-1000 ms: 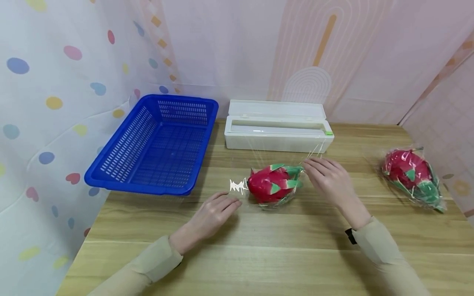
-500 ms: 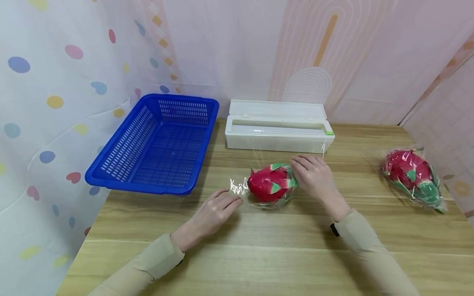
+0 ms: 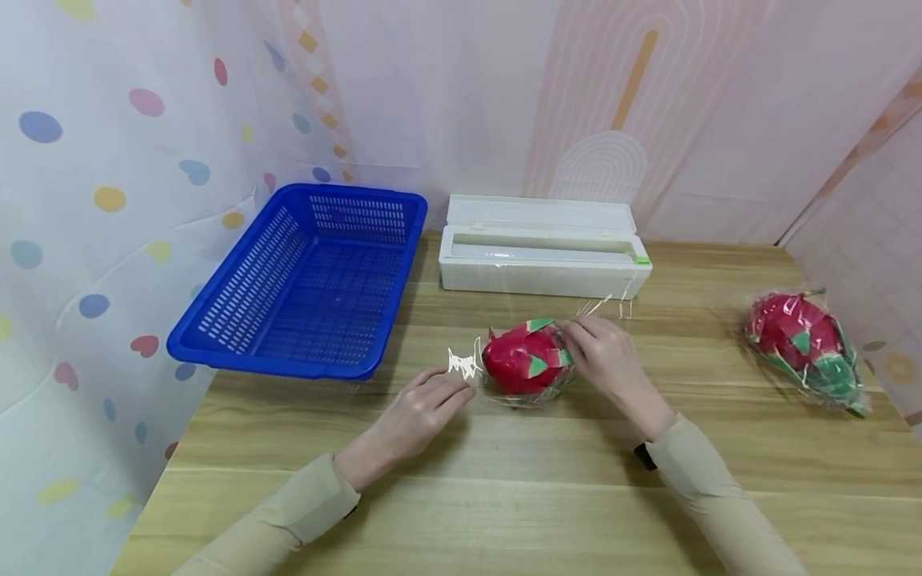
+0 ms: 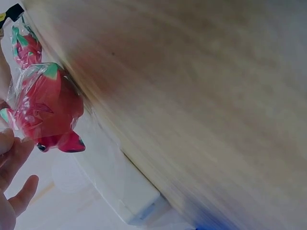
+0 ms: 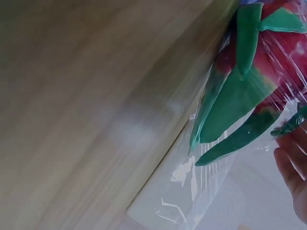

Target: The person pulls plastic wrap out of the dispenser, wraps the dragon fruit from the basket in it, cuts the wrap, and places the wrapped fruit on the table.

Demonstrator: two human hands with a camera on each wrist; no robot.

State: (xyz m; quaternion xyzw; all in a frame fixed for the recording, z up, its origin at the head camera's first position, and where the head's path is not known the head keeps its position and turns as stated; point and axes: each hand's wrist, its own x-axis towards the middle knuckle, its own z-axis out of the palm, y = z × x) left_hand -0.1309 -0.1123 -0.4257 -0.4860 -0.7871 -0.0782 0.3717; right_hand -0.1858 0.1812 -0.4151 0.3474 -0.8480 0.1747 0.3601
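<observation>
A red dragon fruit (image 3: 524,362) with green-tipped scales lies on its side on the wooden table, with clear plastic wrap (image 4: 26,88) over it. My left hand (image 3: 418,406) is beside the fruit's rounded end, its extended fingertips at the edge of the film. In the left wrist view, the thumb (image 4: 23,196) stands apart from the other fingers. My right hand (image 3: 605,360) is at the leafy end, fingertips on the wrapped green leaves (image 5: 240,100). Its fingers (image 5: 290,163) look fairly straight in the right wrist view. The right hand hides the leaf tips in the head view.
A white wrap dispenser box (image 3: 543,272) with its lid up stands behind the fruit; film hangs over its front. A blue plastic basket (image 3: 270,364) stands at the back left. Another wrapped dragon fruit (image 3: 801,344) lies at the right. Patterned cloth (image 3: 468,96) hangs behind the table.
My right hand has moved left, from the leaf tips in over the leafy end, and the film there has shifted with it. The left hand and the fruit have stayed almost still.
</observation>
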